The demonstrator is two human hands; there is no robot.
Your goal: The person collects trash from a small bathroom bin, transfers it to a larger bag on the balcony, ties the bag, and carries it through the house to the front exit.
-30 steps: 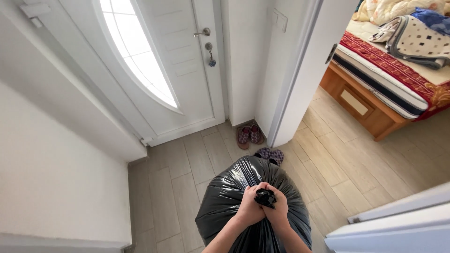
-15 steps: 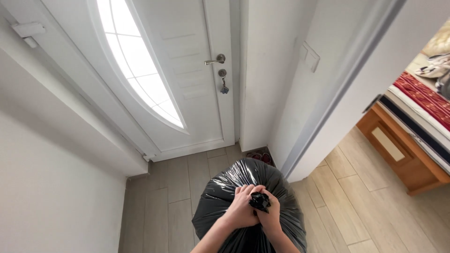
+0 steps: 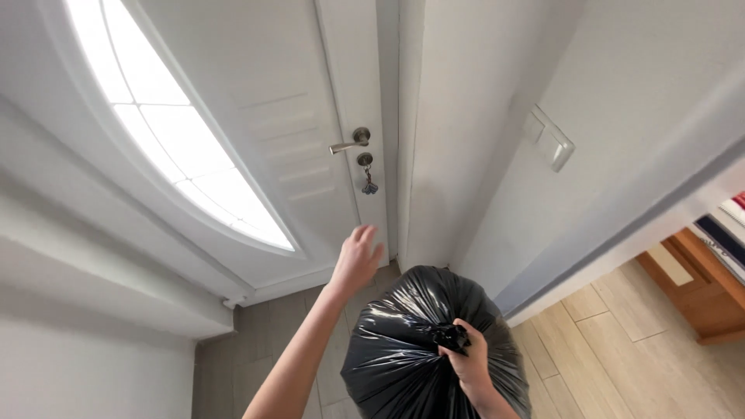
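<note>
A full black rubbish bag (image 3: 411, 341) hangs low in front of me, its neck bunched in my right hand (image 3: 468, 363). My left hand (image 3: 357, 258) is stretched out towards the white front door (image 3: 264, 116), fingers apart and holding nothing. It is below the metal door handle (image 3: 349, 142) and not touching it. A key with a small fob (image 3: 367, 174) hangs in the lock under the handle.
The door has a tall arched glass pane (image 3: 163, 124). A white wall with a light switch (image 3: 549, 140) stands to the right. Beyond it, a wooden bed frame (image 3: 702, 295) shows on a wood-look tiled floor (image 3: 613, 365).
My left hand has let go of the bag's neck and reached up towards the door. I have moved closer to the door; the right hand alone grips the bag.
</note>
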